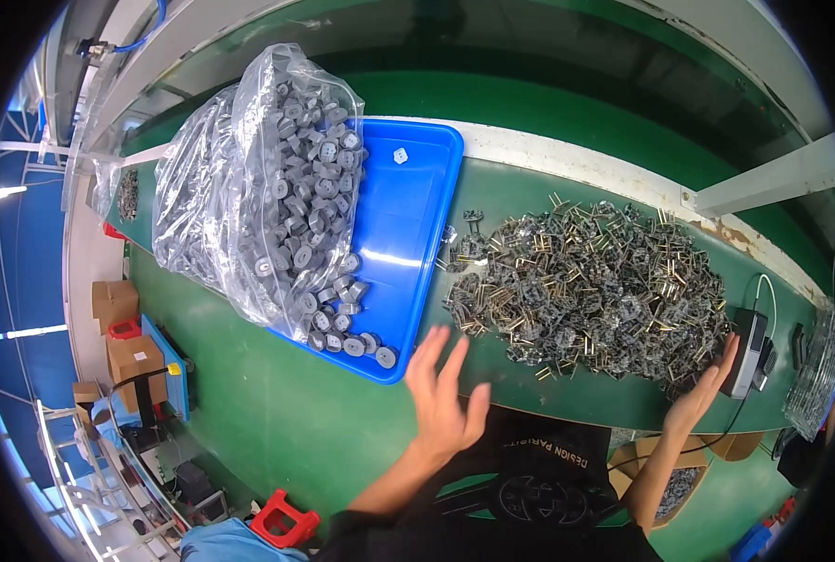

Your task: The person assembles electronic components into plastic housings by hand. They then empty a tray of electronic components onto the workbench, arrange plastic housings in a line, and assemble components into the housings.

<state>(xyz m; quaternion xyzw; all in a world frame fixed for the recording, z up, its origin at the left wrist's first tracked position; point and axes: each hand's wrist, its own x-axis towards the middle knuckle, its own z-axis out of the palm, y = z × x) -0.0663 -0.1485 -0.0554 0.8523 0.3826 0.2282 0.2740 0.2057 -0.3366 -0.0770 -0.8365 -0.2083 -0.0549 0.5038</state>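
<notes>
A large heap of small dark and clear plastic parts with brass-coloured pins point(605, 290) covers the green bench top. My left hand point(443, 398) is empty, its fingers spread, between the heap's near left side and the corner of a blue tray point(394, 234). At the heap's near right end, my right hand point(694, 398) is stretched out flat with its inner side against the parts. Clear plastic bags of grey round plug-like pieces point(295, 206) lie across the tray, and several pieces have spilled along its near edge. One pale piece point(400, 155) lies alone in the tray.
Beside my right hand stands a black and grey box-shaped device point(745, 351) with a cable. Clear plastic packaging point(812, 375) lies at the bench's right end. Below the bench is an open carton point(687, 482) of grey parts. A red stool point(284, 520) stands on the green floor.
</notes>
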